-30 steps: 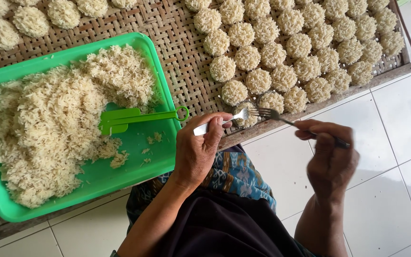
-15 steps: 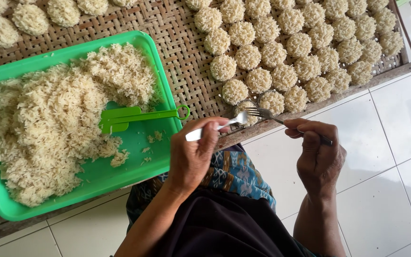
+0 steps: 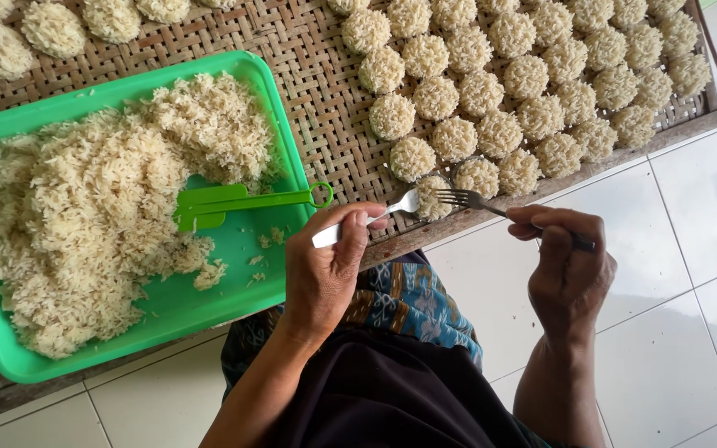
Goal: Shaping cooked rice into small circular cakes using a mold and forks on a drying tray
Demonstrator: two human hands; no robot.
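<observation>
A small round cake of pale cooked rice, likely soft, sticky and crumbly and best touched only at its rim, sits on the woven bamboo mat just beyond both forks' tines. The left hand is clenched on a white-handled metal fork; the right hand pinches a dark-handled metal fork, fingers curled tight.
</observation>
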